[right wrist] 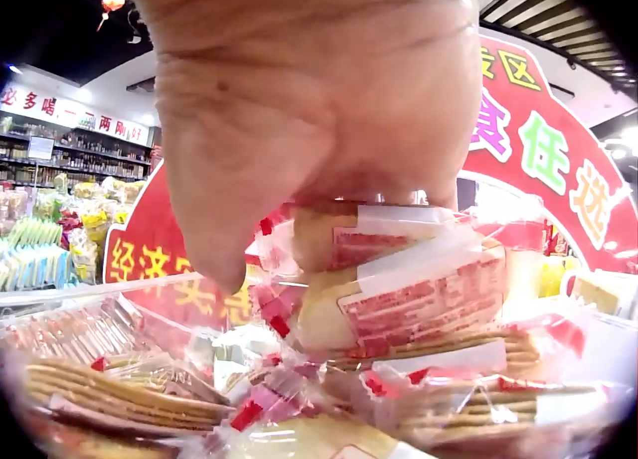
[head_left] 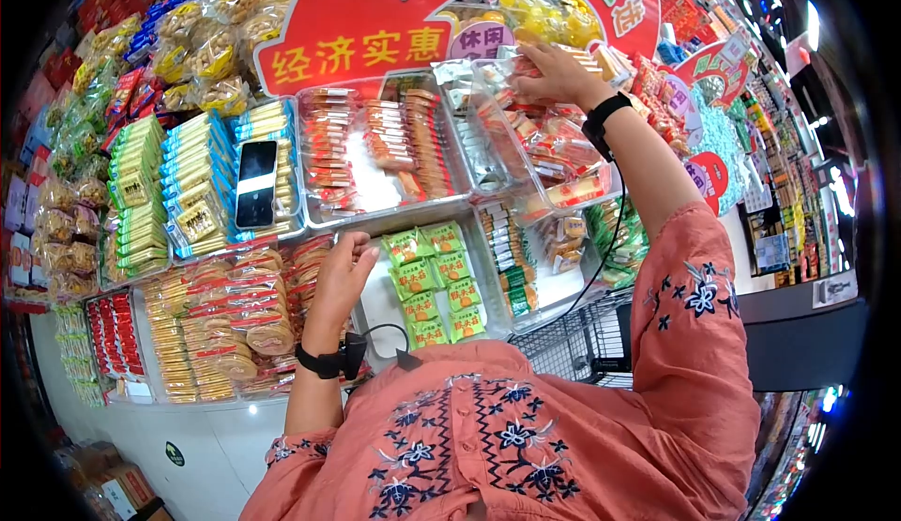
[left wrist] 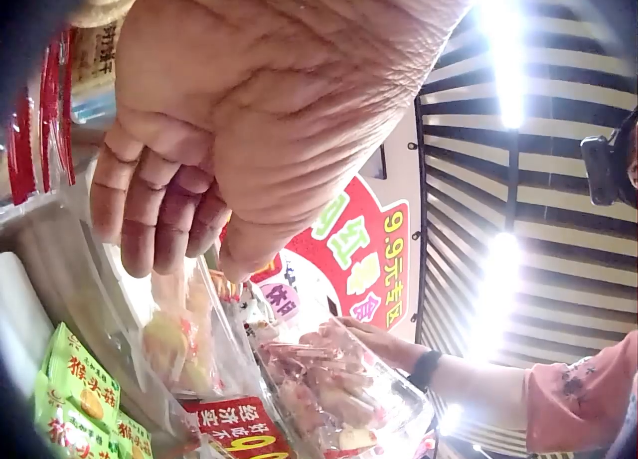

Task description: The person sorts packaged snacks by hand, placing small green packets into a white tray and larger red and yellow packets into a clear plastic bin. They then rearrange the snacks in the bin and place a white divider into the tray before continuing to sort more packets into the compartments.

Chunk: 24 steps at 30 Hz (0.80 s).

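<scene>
In the head view my right hand (head_left: 554, 75) reaches over the far end of a clear bin of wrapped snacks (head_left: 563, 150), fingers extended. The right wrist view shows the hand (right wrist: 319, 130) against packets with white-and-red labels (right wrist: 419, 295); its thumb points down at the left, and the packets hide the other fingertips. My left hand (head_left: 343, 282) hovers, fingers loosely bent and holding nothing, near the left edge of the tray of green packets (head_left: 434, 286). In the left wrist view that hand (left wrist: 249, 110) hangs above the trays, with green packets (left wrist: 85, 394) at the lower left.
A phone (head_left: 256, 183) lies on blue-and-white packets left of the red-packet tray (head_left: 375, 213). A red sign (head_left: 357, 33) stands behind the bins. Below the right arm is a cart (head_left: 572, 343). A black cable (head_left: 610, 249) runs from the right wrist.
</scene>
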### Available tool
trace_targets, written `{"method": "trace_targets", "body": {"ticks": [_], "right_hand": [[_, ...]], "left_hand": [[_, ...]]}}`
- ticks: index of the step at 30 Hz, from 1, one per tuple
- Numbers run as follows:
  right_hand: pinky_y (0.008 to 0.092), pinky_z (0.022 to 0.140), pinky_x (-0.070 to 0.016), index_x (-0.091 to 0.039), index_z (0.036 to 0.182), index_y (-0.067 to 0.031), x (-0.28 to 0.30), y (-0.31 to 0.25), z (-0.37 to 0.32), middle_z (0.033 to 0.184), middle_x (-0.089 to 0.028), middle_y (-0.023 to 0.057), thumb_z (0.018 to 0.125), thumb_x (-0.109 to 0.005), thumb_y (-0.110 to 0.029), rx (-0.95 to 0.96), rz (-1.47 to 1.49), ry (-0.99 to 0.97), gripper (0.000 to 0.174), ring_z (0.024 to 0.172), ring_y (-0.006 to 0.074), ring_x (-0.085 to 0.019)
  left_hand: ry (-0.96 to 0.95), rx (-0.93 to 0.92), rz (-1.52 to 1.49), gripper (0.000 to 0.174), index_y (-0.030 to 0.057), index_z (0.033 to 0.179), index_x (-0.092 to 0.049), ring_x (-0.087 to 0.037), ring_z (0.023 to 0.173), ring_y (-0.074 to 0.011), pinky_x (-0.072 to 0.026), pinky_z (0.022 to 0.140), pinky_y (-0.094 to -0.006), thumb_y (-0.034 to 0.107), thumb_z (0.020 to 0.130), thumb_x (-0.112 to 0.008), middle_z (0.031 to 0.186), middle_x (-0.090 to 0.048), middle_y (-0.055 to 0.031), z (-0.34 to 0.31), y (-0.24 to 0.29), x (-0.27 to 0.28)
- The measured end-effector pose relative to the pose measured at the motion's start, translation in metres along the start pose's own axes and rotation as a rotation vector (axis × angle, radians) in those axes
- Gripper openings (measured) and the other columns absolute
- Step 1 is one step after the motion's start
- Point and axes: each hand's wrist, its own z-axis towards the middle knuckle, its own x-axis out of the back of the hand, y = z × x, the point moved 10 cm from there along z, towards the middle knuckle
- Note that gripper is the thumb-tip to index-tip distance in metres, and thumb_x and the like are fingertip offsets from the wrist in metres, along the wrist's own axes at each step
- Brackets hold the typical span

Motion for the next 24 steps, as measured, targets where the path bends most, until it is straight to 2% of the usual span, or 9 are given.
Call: {"method": "trace_targets", "body": {"ticks": [4, 5, 8, 11, 15, 18, 20, 21, 24], "right_hand": [[0.0492, 0.105, -0.0462, -0.056, 0.138, -0.0035, 0.013, -0.005, 0.001, 0.129, -0.061, 0.0279, 0.085, -0.068, -0.054, -0.008, 0.074, 0.012, 0.074, 0.124, 0.0436, -0.056], [0.0490, 0.101, -0.0489, -0.056, 0.138, -0.0023, 0.024, -0.012, 0.000, 0.125, -0.063, 0.0292, 0.084, -0.070, -0.053, 0.033, 0.084, 0.073, 0.075, 0.116, 0.0449, -0.061], [0.0478, 0.103, -0.0474, -0.055, 0.139, -0.0007, 0.052, -0.035, 0.004, 0.127, -0.062, 0.0284, 0.088, -0.070, -0.044, 0.030, 0.139, 0.142, 0.068, 0.119, 0.0435, -0.059], [0.0475, 0.103, -0.0478, -0.053, 0.140, -0.0015, 0.095, -0.097, -0.004, 0.127, -0.063, 0.0269, 0.091, -0.071, -0.034, 0.119, 0.185, 0.211, 0.062, 0.122, 0.0429, -0.058], [0.0449, 0.100, -0.0497, -0.054, 0.137, -0.0006, 0.124, -0.208, -0.040, 0.128, -0.063, 0.0225, 0.095, -0.068, -0.029, 0.252, 0.334, 0.321, 0.053, 0.119, 0.0379, -0.061], [0.0447, 0.096, -0.0507, -0.054, 0.137, 0.0005, 0.079, -0.251, -0.052, 0.122, -0.064, 0.0238, 0.090, -0.071, -0.025, 0.258, 0.482, 0.228, 0.056, 0.113, 0.0401, -0.062], [0.0448, 0.094, -0.0513, -0.054, 0.136, 0.0013, 0.039, -0.271, -0.053, 0.118, -0.064, 0.0251, 0.088, -0.072, -0.024, 0.341, 0.615, 0.296, 0.057, 0.109, 0.0409, -0.063], [0.0453, 0.093, -0.0515, -0.055, 0.134, 0.0023, 0.004, -0.274, -0.047, 0.115, -0.064, 0.0255, 0.087, -0.073, -0.024, 0.246, 0.678, 0.124, 0.056, 0.109, 0.0411, -0.062], [0.0476, 0.093, -0.0512, -0.055, 0.134, 0.0005, -0.054, -0.291, -0.044, 0.117, -0.061, 0.0266, 0.086, -0.074, -0.025, 0.188, 0.748, 0.086, 0.057, 0.109, 0.0437, -0.061]], "left_hand": [[-0.003, 0.005, -0.030, 0.030, -0.0024, 0.119, -0.061, -0.062, 0.091, -0.0159, -0.0519, 0.081, -0.0306, 0.018, 0.098, -0.068, 0.100, -0.066, -0.0083, -0.003, -0.002, 0.001], [-0.010, 0.009, -0.030, 0.031, -0.0024, 0.120, -0.061, -0.062, 0.091, -0.0162, -0.0520, 0.082, -0.0307, 0.018, 0.098, -0.068, 0.100, -0.066, -0.0085, -0.002, -0.001, 0.001], [-0.001, 0.025, -0.021, 0.032, -0.0027, 0.120, -0.061, -0.064, 0.092, -0.0186, -0.0525, 0.081, -0.0321, 0.018, 0.097, -0.068, 0.102, -0.068, -0.0112, -0.002, 0.001, 0.002], [0.013, -0.002, -0.025, 0.029, -0.0029, 0.117, -0.061, -0.066, 0.090, -0.0216, -0.0525, 0.077, -0.0338, 0.017, 0.096, -0.068, 0.100, -0.069, -0.0135, 0.000, 0.005, -0.001], [-0.050, 0.018, -0.001, 0.033, -0.0028, 0.123, -0.061, -0.066, 0.096, -0.0173, -0.0533, 0.083, -0.0309, 0.018, 0.099, -0.068, 0.105, -0.070, -0.0122, 0.005, 0.006, -0.009], [0.001, -0.027, 0.010, 0.033, -0.0025, 0.123, -0.060, -0.066, 0.096, -0.0178, -0.0534, 0.084, -0.0308, 0.018, 0.099, -0.068, 0.106, -0.070, -0.0123, 0.008, 0.011, -0.002], [0.048, -0.040, 0.121, 0.033, -0.0021, 0.124, -0.061, -0.068, 0.095, -0.0214, -0.0538, 0.085, -0.0343, 0.018, 0.099, -0.067, 0.106, -0.071, -0.0148, 0.011, 0.029, 0.012], [0.073, -0.064, 0.120, 0.032, -0.0022, 0.124, -0.061, -0.068, 0.095, -0.0219, -0.0537, 0.085, -0.0347, 0.018, 0.099, -0.067, 0.107, -0.071, -0.0152, 0.011, 0.036, 0.019], [0.100, -0.104, 0.136, 0.031, -0.0024, 0.122, -0.061, -0.068, 0.097, -0.0214, -0.0535, 0.085, -0.0343, 0.018, 0.099, -0.066, 0.108, -0.071, -0.0162, 0.014, 0.039, 0.031]]}}
